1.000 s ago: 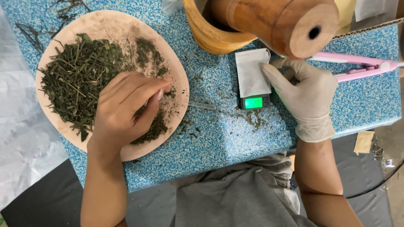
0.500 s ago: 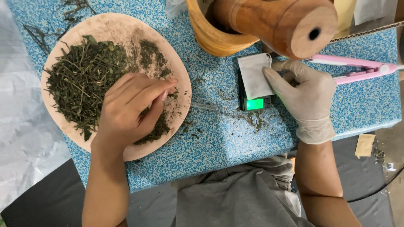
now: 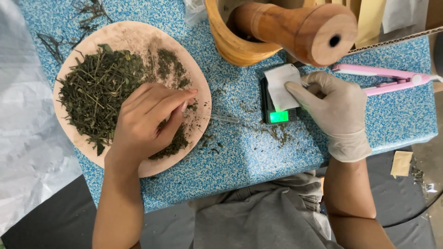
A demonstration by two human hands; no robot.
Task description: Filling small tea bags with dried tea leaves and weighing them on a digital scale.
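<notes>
Even soft daylight, no glare, faint shadows under hands; sharp center, pestle (image 3: pixel 300 30) slightly blurred, mild edge distortion.

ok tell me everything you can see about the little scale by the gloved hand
The scale is small, flat and dark, lying on the blue speckled table just below the wooden mortar. Its display glows green along the near edge, beside small buttons. A white paper pouch covers most of its top, and the gloved right hand rests fingers on that pouch. Bits of dried herb lie scattered nearby.
</notes>
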